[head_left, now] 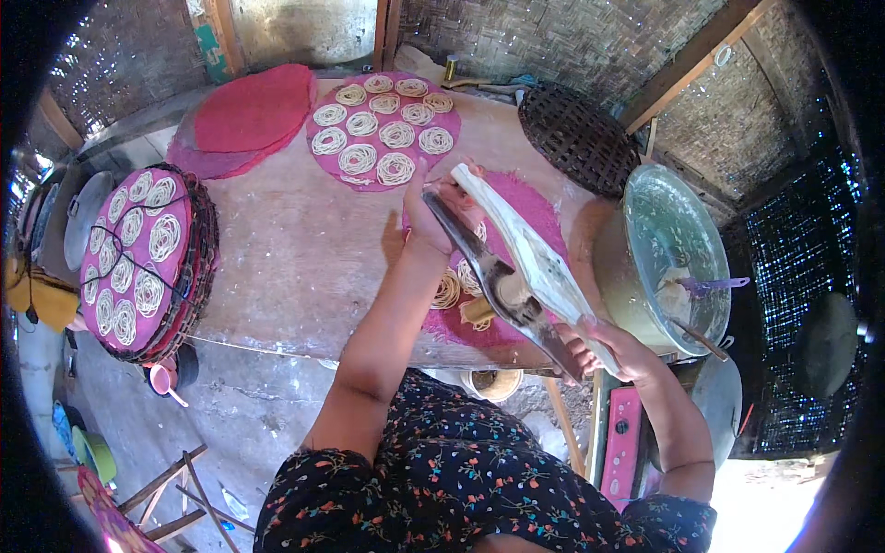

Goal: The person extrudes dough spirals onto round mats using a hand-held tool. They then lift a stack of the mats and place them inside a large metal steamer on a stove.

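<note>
Press [536, 263] spans from left hand [435, 214] to right hand [616, 345], each grip wrapped around an end.

No lettering or numbers can be read.

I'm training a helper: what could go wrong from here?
The wooden press, in the left hand and right hand, is over the coiled strands on pink cloth; lowering it too far might smear them. The right forearm is near the large basin; an outward swing could knock the wooden handle jutting over its rim.
</note>
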The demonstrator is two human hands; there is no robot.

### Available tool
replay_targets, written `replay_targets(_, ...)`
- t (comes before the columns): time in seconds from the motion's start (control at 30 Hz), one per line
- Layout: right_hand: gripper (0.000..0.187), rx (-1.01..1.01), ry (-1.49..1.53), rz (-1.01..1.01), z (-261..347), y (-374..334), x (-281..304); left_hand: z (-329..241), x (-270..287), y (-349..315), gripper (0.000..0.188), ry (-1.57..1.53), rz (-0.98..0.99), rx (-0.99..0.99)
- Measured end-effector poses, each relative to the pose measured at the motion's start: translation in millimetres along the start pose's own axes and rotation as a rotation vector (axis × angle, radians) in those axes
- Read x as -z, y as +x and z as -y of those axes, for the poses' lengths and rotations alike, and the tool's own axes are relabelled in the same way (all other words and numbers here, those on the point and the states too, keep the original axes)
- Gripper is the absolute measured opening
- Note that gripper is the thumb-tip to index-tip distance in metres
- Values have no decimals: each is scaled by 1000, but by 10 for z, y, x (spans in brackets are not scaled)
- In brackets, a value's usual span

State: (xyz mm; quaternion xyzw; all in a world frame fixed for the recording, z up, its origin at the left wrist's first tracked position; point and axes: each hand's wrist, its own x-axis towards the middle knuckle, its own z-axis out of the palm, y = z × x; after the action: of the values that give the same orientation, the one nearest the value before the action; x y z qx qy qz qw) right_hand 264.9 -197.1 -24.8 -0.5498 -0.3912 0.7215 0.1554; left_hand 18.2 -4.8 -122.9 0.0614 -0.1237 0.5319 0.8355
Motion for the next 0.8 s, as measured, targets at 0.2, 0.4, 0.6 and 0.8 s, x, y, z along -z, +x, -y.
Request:
replay_targets(0.2, 53, 12, -30, -69, 104, -257, 25, 220, -69, -70, 63, -112, -39, 3)
replay_targets(0.4, 53, 110, -153, -63, -104, 26, 175, -33, -30, 44, 65, 41, -62, -47)
replay_targets(0.6, 51, 70, -54, -8, -32, -79, -30, 41, -79, -221, 48, 100, -65, -5)
replay_targets(0.8, 48, -11, -25, -130, -365, 88, 237, 197, 400, -76, 61, -82, -15, 39)
